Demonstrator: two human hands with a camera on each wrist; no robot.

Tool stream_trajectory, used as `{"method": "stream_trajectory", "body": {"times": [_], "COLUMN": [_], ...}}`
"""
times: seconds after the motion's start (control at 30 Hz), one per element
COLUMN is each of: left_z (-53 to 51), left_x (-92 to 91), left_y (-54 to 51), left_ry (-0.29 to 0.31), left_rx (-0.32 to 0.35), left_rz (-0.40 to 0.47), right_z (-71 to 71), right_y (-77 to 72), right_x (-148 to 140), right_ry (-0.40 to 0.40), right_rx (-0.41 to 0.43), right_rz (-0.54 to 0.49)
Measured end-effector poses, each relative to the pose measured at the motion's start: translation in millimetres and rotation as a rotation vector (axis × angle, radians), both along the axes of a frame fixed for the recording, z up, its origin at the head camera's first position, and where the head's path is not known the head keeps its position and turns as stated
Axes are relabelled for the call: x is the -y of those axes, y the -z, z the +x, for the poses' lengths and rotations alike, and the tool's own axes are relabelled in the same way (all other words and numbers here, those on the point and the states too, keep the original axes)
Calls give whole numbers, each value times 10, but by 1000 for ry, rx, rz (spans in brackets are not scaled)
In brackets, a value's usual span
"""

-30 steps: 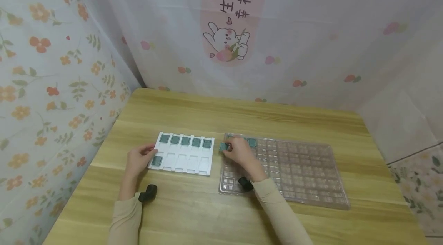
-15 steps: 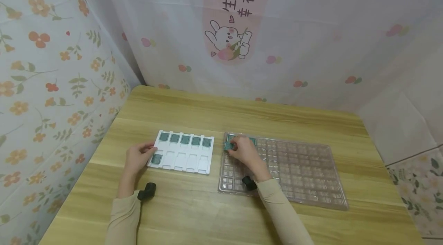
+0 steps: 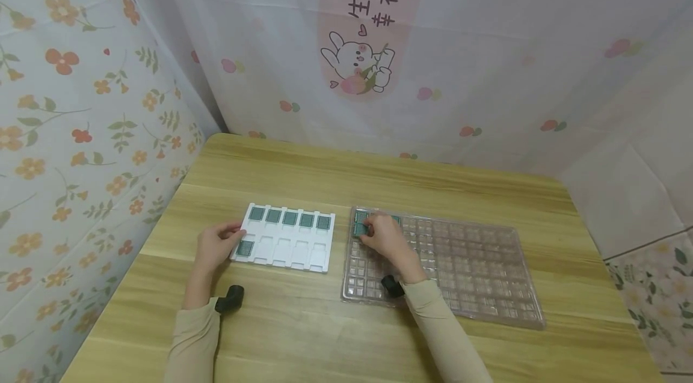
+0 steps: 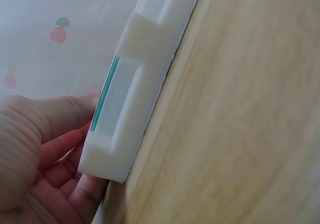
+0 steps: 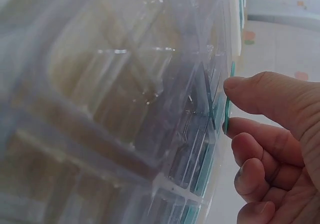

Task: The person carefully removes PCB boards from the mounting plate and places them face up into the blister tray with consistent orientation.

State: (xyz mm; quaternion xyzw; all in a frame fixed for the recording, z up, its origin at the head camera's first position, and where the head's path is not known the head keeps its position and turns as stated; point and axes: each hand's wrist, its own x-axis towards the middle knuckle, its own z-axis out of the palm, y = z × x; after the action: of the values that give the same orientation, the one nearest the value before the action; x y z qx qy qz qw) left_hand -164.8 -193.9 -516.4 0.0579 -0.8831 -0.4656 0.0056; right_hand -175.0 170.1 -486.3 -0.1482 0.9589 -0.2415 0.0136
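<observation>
Pinching a green chip (image 3: 360,230), right hand (image 3: 388,240) at clear tray (image 3: 476,269), left hand (image 3: 215,246) gripping white tray (image 3: 280,237) by its edge

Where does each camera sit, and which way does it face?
Head: on the head, facing forward and down at the table; left hand, right hand, sleeves show.
Left wrist: worn there, facing the white tray edge-on; left hand shows.
Right wrist: worn there, facing the clear tray; right hand pinches a green chip.
Shared by head and left wrist: white tray.
</observation>
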Motion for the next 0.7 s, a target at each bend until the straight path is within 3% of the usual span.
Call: {"method": "stream_trajectory", "body": {"times": [0.27,0.7], "left_z": [-1,-12], "left_x": [0,12], "left_y": [-6,23], "left_ry": [-2,-12], "left_rx": [-6,22], "left_rz": [-23,-13], "right_z": [-3,-3], "right_y": [0,5], "right_x": [10,5], "right_ry": [11,6], "right_rx": [44,48], "right_rz": [15,42]}}
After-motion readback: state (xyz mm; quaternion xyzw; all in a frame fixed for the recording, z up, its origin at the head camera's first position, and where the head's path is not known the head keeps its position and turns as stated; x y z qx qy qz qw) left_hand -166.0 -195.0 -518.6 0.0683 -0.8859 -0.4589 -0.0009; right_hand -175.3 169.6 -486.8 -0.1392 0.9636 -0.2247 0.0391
